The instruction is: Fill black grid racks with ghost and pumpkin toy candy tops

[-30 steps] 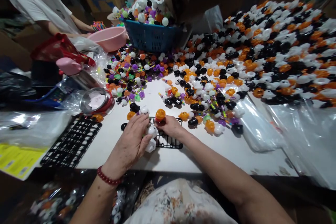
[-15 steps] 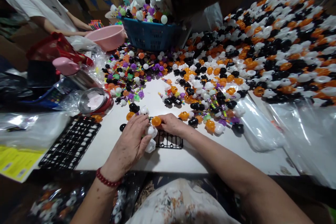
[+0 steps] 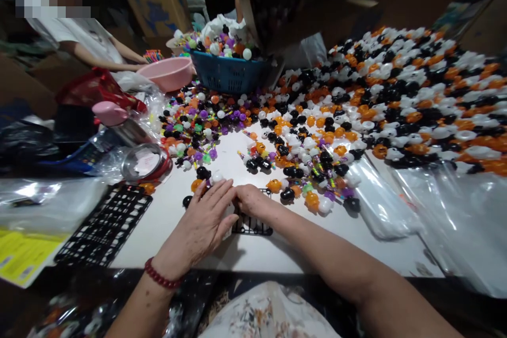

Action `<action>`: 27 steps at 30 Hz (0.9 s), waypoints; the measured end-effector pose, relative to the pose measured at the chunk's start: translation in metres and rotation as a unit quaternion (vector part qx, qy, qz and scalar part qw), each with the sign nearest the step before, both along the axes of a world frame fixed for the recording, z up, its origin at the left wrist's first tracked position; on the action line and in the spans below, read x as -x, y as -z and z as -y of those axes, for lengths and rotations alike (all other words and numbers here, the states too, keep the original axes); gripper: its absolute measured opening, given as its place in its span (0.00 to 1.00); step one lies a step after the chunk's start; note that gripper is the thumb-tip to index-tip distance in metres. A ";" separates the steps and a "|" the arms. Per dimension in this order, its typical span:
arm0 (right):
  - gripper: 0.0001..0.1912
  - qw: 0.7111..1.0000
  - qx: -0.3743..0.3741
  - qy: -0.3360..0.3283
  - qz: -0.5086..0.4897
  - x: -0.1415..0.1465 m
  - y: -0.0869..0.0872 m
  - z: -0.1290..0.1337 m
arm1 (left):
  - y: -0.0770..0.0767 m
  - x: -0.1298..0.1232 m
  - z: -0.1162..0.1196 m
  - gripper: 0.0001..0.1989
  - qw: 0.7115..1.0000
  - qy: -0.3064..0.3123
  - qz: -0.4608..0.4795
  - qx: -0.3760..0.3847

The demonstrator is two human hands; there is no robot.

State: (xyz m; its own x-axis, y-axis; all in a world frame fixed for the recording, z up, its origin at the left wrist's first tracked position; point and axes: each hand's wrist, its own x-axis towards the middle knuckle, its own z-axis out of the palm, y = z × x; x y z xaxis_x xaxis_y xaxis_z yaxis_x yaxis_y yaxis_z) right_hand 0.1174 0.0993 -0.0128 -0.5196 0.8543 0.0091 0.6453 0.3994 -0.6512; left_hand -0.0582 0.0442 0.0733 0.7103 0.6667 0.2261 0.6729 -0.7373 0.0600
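My left hand lies palm down with its fingers stretched out over small white toy pieces, which it mostly hides. My right hand meets its fingertips, its own fingers curled and pressed together; whatever they hold is hidden. Under both hands is a black plastic grid, partly covered. One white round piece shows just past my left fingers. Beside it lie an orange piece and a black piece.
A large heap of white, black and orange toys fills the right. Clear plastic bags lie before it. More black grids, a tape roll and a pink-lidded flask are left. A blue basket and pink basin stand behind.
The orange piece at my right fingertips has gone out of sight behind my left hand. My hands have come together, my left fingers now covering more of the white pieces. The view has shifted slightly.
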 end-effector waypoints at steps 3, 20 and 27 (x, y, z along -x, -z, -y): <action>0.11 1.000 0.022 0.005 -0.008 -0.004 -0.009 0.005 | -0.002 0.000 0.001 0.23 1.000 -0.008 0.017 0.005; 0.17 0.958 -0.165 0.130 0.197 -0.036 -0.028 -0.045 | -0.028 -0.009 0.044 0.30 0.991 0.077 0.107 -0.024; 0.18 0.947 -0.064 0.257 -0.182 -0.079 -0.064 0.020 | -0.012 -0.034 0.078 0.30 0.981 0.075 0.138 0.116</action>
State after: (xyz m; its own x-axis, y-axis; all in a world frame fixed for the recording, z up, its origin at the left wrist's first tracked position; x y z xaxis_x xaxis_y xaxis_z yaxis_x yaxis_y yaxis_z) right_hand 0.1961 0.0791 0.0508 0.0213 0.9735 0.2278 0.5171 0.1843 -0.8359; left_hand -0.0239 -0.0341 0.0853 0.7380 0.6150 0.2777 0.4922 -0.7721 0.4019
